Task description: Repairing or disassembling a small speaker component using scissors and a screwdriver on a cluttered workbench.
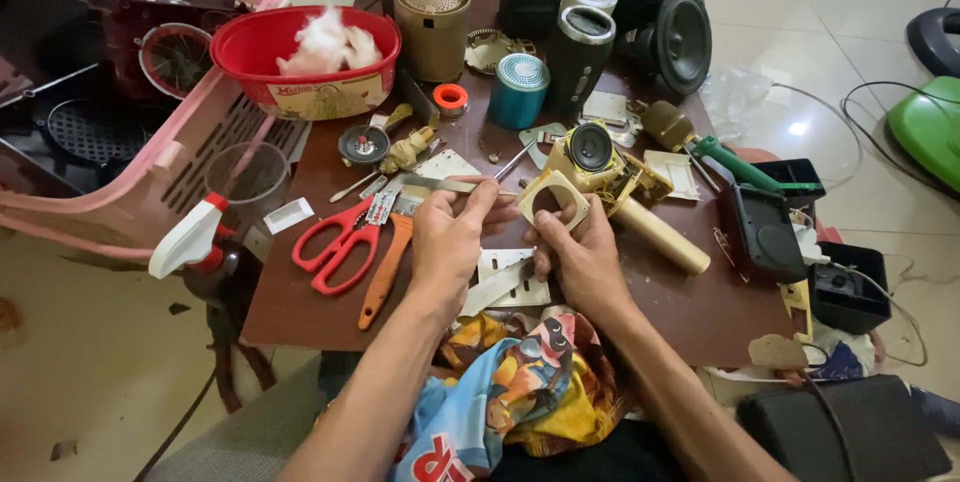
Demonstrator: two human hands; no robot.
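Fingers (478,194) of the left hand (447,242) are pinched together on a thin metal blade (440,183), held flat and pointing left to right toward the part in the other hand. The right hand (580,252) is clamped on a cream plastic speaker frame (553,198) with a round hole, held just above the middle of the brown worktop (300,307). A small round speaker driver (590,147) with a dark cone sits at its upper edge, and a cream cylindrical handle (660,235) lies beside the knuckles.

For a clean result, the blade is best kept shallow against the seam, the frame gripped by its rigid edges, and pressure kept away from the soft cone; a slip toward the holding thumb looks like the main risk.

Materials nearby: glossy red-handled scissors (340,242), an orange tool handle (385,272), white flat plastic plates (505,282), a green-handled screwdriver (735,164). Further out, a teal cylindrical speaker (518,90) with mesh top, a tan ribbed cylinder (432,12), a red bowl (345,92) of white fluff, a pink slatted basket (160,177). Printed cloth (520,382) is draped over the lap.
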